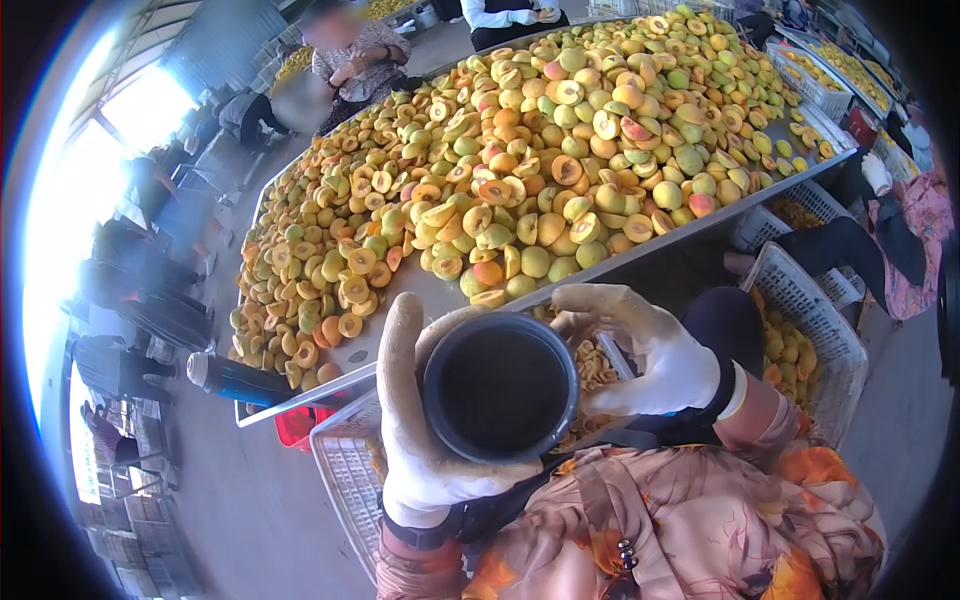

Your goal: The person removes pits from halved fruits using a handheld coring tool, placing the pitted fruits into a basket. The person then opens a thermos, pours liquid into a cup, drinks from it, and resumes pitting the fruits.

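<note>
A dark grey round cup [502, 388] is held in front of my chest, its open mouth facing up toward me. The inside is dark, and I cannot tell what it contains. My left hand [420, 440], in a white glove with stained fingers, wraps round the cup's left side and underside. At its right side is my right hand [650, 360], gloved the same way, with curled fingers and thumb against the rim. Just beyond the cup, a large heap of halved and whole yellow-orange peaches [540, 170] covers a metal table [425, 290].
White plastic crates stand below the table: one crate [345, 490] at my left, another crate [825, 340] with fruit at my right. A blue bottle [240, 380] is by the table's left corner, near a red container [297, 428]. Several people work around.
</note>
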Motion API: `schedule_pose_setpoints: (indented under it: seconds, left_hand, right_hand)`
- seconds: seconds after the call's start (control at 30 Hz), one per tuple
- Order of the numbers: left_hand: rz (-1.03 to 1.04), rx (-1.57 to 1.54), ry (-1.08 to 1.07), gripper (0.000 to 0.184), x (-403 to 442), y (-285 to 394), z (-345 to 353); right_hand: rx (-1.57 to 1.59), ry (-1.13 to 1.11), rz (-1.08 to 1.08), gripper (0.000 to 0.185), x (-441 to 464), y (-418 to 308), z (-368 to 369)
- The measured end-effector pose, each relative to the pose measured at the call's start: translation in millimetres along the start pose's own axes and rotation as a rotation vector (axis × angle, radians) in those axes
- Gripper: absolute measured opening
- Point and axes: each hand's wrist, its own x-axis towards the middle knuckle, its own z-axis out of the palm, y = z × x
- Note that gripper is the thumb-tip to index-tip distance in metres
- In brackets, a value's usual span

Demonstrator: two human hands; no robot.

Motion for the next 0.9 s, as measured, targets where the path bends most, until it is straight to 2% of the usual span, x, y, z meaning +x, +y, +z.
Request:
schedule_pose_setpoints:
  seconds: [0.07, 0.17, 0.2, 0.3, 0.33, 0.4, 0.47, 0.5, 0.6, 0.9]
  left_hand:
    - [0.036, 0.025, 0.001, 0.156, -1, 8, 2]
    - [0.082, 0.004, 0.011, 0.152, -5, 24, 14]
    - [0.093, 0.022, -0.051, 0.149, -9, 29, 11]
    - [0.060, 0.002, 0.221, 0.113, -9, 54, 57]
    - [0.003, 0.083, 0.407, 0.108, -8, 62, 80]
    - [-0.006, 0.189, 0.446, 0.086, -2, 66, 82]
    - [0.083, 0.240, 0.156, 0.055, 12, 73, 48]
    - [0.131, 0.230, 0.060, 0.056, 13, 72, 37]
    - [0.241, 0.191, -0.044, 0.059, 10, 59, 31]
    - [0.333, 0.161, -0.104, 0.067, 6, 49, 22]
  right_hand:
    - [0.038, 0.012, 0.082, 0.083, -5, 3, -7]
    - [0.031, 0.035, 0.104, 0.080, -9, 16, -9]
    - [0.043, 0.056, 0.135, 0.079, -10, 17, -7]
    - [0.003, 0.041, 0.208, 0.079, -15, 23, -4]
    - [0.003, 0.035, 0.165, 0.078, -14, 24, -2]
    - [-0.049, 0.024, 0.179, 0.074, -15, 27, 0]
    - [-0.104, 0.000, 0.190, 0.073, -14, 27, 0]
    - [-0.116, -0.011, 0.197, 0.074, -15, 29, 0]
    - [-0.129, -0.014, 0.204, 0.071, -17, 34, 2]
    - [-0.209, -0.026, 0.212, 0.069, -21, 44, 1]
